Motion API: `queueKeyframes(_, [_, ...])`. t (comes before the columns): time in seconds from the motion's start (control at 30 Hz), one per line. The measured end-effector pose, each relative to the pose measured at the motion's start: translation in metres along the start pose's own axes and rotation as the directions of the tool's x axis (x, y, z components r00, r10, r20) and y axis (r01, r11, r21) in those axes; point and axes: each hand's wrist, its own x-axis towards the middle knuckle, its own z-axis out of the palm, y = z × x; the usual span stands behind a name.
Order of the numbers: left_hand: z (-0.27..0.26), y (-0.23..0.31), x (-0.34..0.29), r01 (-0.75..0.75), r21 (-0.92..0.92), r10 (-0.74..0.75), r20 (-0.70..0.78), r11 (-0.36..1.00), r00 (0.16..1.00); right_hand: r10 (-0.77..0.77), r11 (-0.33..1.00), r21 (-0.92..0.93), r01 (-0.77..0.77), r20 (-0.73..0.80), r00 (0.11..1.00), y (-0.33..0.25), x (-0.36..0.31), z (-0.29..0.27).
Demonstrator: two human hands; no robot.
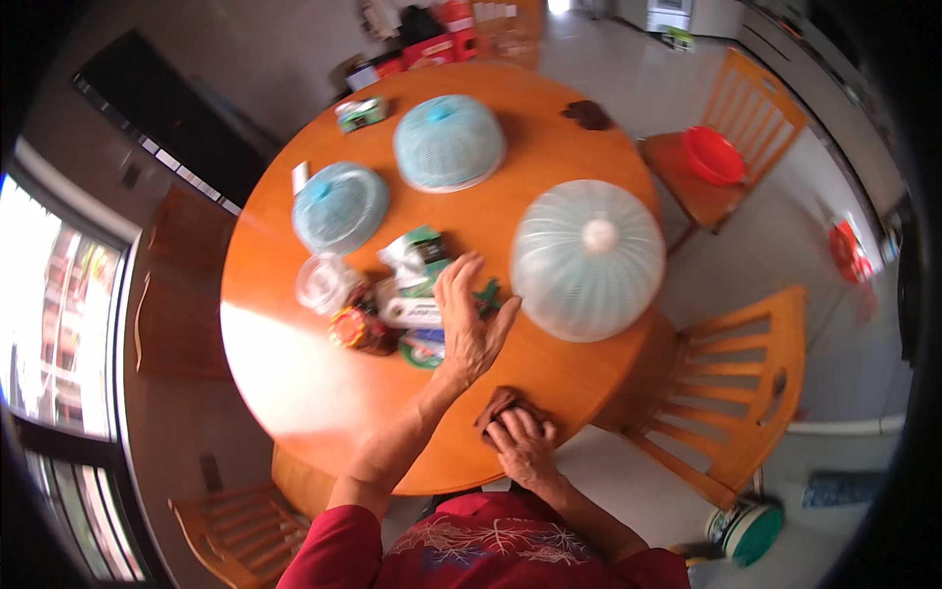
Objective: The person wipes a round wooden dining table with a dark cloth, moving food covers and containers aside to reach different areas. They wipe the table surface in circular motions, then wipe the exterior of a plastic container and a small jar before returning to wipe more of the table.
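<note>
My right hand presses a crumpled brown cloth against the near edge of the round wooden table, its fingers curled over the cloth. My left hand is raised over the middle of the table with fingers stretched out and nothing in it. Beside and partly behind it lies a cluster: a green and white tissue pack, a white box, a jar with a red and yellow lid and a clear plastic container. A small dark green thing shows by the left thumb; its kind is unclear.
A large whitish food cover stands at the right, with two blue food covers farther back. Another brown cloth lies at the far edge. Wooden chairs surround the table; one holds a red basin.
</note>
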Motion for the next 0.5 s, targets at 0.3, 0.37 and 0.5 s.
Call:
queueKeyframes(0.3, [-0.227,-0.162,-0.207,0.599,0.411,-0.429,-0.437,0.687,0.791,-0.303,0.926,0.285,0.248,0.166,0.938,-0.065,0.032,0.040])
queueKeyframes(0.37, [-0.259,-0.183,-0.236,0.654,0.412,-0.486,-0.445,0.634,0.752,-0.421,0.881,0.326,0.344,0.203,0.884,-0.094,0.054,0.056])
queueKeyframes(0.5, [-0.300,-0.216,-0.258,0.690,0.445,-0.539,-0.431,0.571,0.724,-0.473,0.861,0.309,0.405,0.187,0.861,-0.149,0.099,0.105])
